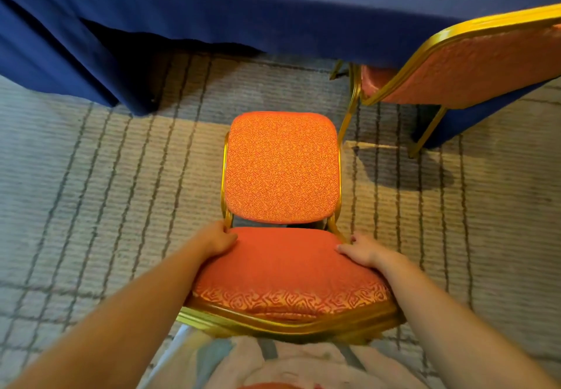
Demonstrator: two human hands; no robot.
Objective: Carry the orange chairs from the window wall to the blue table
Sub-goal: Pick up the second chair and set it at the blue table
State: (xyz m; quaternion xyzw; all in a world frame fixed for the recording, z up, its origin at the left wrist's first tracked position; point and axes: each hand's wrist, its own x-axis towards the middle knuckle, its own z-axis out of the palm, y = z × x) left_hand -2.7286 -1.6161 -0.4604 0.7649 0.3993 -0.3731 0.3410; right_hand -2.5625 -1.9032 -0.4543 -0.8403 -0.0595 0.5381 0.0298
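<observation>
Head view: your left hand (217,238) and right hand (362,252) each grasp a side of the orange chair (282,170), which sits between them with its backrest away from you. Beyond your hands hangs the blue table (273,18). Past your right hand, a second chair (473,66) stands at it. Judged nearly delivered; final placement remains, and whether it is lifted cannot be told.

Pale carpet (106,176) with dark grid lines covers the floor; light clothing (291,364) shows at bottom.

second chair (473,63) cut by right edge, seat under tablecloth (212,18)
</observation>
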